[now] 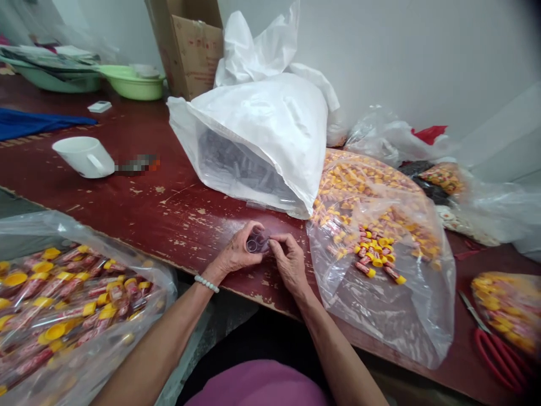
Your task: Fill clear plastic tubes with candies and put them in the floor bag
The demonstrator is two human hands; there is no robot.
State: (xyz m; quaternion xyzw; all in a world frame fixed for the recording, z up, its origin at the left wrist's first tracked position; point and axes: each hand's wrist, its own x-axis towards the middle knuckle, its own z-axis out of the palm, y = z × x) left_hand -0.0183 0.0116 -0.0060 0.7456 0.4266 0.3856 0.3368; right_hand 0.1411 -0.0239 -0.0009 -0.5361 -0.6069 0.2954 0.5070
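My left hand [236, 251], with a pale bead bracelet at its wrist, is closed around a small bunch of clear plastic tubes [254, 243], their round open ends facing me. My right hand [291, 260] pinches at the right side of this bunch with thumb and forefinger. Which tube it grips is too small to make out. Behind both hands a white woven sack [270, 121] lies on its side, its mouth towards me, with many more clear tubes [240, 163] inside. To the right, small yellow-capped tubes [376, 248] with red-and-white contents lie on a clear plastic bag.
A big clear bag [372, 180] of yellow-capped tubes spreads over the red table [169, 225]. Another open bag [160, 270] of them is at lower left. Red-handled scissors [492, 344] lie at right. A white mug [82, 157], green basin [133, 83] and cardboard box [196, 56] stand further back.
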